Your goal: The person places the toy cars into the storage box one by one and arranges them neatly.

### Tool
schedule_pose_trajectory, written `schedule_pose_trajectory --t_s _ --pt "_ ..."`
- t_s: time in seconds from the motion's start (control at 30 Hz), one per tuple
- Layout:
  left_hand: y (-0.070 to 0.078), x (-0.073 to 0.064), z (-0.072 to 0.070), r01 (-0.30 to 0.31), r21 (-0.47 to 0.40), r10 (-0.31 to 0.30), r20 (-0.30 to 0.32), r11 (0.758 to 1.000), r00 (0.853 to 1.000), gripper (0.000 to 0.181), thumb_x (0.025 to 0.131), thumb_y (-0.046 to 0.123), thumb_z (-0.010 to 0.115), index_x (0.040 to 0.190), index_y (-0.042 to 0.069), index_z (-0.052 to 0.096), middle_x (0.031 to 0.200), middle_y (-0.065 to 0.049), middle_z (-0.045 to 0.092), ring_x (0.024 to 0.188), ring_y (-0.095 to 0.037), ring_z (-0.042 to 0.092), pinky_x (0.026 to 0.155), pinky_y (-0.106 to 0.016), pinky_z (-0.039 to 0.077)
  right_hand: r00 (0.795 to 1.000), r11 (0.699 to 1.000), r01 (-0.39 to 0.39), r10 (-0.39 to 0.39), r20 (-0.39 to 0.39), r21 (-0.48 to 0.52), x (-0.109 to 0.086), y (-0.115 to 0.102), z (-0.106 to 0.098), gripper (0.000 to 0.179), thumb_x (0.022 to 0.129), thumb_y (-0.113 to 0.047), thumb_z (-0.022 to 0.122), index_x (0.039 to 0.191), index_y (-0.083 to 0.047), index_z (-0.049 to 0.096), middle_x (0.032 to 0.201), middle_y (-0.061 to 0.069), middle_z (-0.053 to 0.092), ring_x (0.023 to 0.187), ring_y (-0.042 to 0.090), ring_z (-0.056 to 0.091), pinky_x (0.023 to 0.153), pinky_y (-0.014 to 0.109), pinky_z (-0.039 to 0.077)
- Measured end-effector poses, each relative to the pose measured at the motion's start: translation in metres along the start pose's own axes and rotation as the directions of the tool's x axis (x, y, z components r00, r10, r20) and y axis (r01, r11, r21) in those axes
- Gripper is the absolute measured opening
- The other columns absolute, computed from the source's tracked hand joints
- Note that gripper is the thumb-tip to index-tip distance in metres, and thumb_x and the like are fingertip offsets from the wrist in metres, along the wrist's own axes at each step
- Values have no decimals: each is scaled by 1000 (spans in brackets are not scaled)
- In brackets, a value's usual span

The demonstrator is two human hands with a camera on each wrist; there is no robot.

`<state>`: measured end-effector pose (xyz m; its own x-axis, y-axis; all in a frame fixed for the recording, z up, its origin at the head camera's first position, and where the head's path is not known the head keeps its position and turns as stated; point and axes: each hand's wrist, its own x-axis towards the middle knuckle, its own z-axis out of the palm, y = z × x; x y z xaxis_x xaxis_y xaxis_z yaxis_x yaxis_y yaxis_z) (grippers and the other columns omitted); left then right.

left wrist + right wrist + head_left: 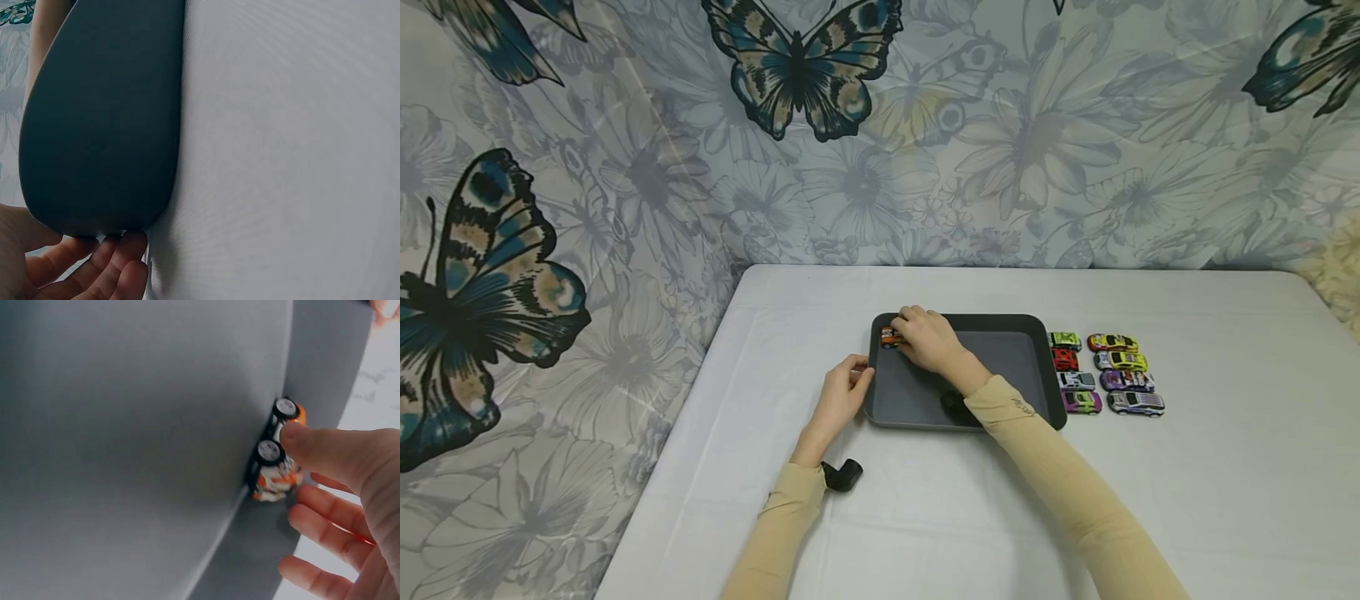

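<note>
Work looks early to us: one car is inside the tray (917,404), and eight more stand outside it on the bench (1247,483). The one inside is the orange car (890,337), close to the left wall, near the tray's upper left corner in the head view. There the right grip (931,343) is nearly closed: in the right wrist view we see the thumb laid on the car's side by the wheels, the index finger mostly hidden, and the other fingers bent and apart from the car. We take this as a pinch, so we judge this car's placing well advanced but unfinished. Whether every wheel touches the tray floor, we cannot tell.

The left grip (842,396) has hold of no car; its fingers are loosely bent and touch the tray's left end, and we judge that it steadies the tray.

Just right of the tray we count two columns of four. The inner one runs, top to bottom, green car (1065,340), red car (1065,360), white car (1077,382), purple-and-green car (1081,402); the outer one, yellow-and-red car (1112,342), yellow car (1122,362), purple car (1127,381), silver car (1136,404). We judge these eight left to handle. We see no second car in the tray, though the right arm (1045,450) hides part of it.
</note>
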<state>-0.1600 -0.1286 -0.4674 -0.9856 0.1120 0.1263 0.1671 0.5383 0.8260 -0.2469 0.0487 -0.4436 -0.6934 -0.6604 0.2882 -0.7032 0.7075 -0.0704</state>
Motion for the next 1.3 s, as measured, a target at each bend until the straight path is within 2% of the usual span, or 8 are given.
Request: schedule_pose_trajectory --t_s 0.23,0.47,0.73,1.13,1.3 --pt "0 0 0 10 8 -10 -7 1000 1000 23 95 11 53 112 -4 59 100 -15 62 75 -20 62 59 -27 48 1000 1000 -19 20 -23 19 -12 9 -16 33 79 -17 76 107 -3 65 99 11 61 90 25 58 73 39 48" --pt "0 1 1 15 4 -15 -14 1000 1000 22 95 10 54 111 -3 60 98 -15 64 74 -19 62 59 -26 49 999 1000 -13 13 -42 11 -34 20 -32 33 79 -18 75 107 -3 65 101 12 61 91 26 58 73 39 48" --pt "0 0 0 11 9 -10 -18 1000 1000 23 95 10 53 112 -3 59 97 -16 64 75 -21 62 61 -28 49 993 1000 -27 26 -118 -2 -62 32 -50 33 78 -18 76 105 -1 66 98 13 63 87 27 59 71 40 49" --pt "1 0 1 -6 -3 6 -11 1000 1000 24 95 11 54 112 -4 59 95 -15 65 77 -22 63 64 -31 51 972 997 -54 41 -230 -48 -118 61 -80 33 74 -12 77 102 3 66 94 16 63 80 30 59 65 43 48" --pt "0 0 0 -1 -11 1 -10 1000 1000 24 95 11 54 112 -4 59 94 -15 65 76 -22 62 64 -31 51 966 995 -87 74 -247 -45 -145 70 -94 33 71 -7 78 100 5 66 90 17 63 74 30 59 60 42 48"
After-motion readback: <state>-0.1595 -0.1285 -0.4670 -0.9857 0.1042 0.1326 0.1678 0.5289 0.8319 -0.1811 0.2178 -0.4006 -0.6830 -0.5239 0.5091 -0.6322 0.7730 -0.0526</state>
